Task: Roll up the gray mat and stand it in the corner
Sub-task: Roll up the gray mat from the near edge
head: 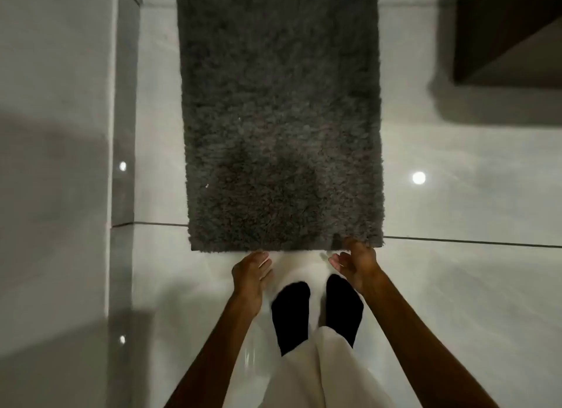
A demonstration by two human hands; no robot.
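A dark wooden cabinet [511,27] stands to the far right and a wall [54,134] runs along the left of the glossy white tiled floor [471,286]. The shaggy gray mat [279,119] lies flat, unrolled. The right hand [355,263] pinches its near edge; the left hand [251,274] hovers just beside that edge, fingers loosely curled, holding nothing.

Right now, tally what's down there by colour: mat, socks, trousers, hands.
Gray: 1, the mat, lying flat on the floor
Black: 2, the left sock and right sock
White: 1, the trousers
Bare hands: 2, the left hand and right hand, both at the mat's near edge
Total: 6
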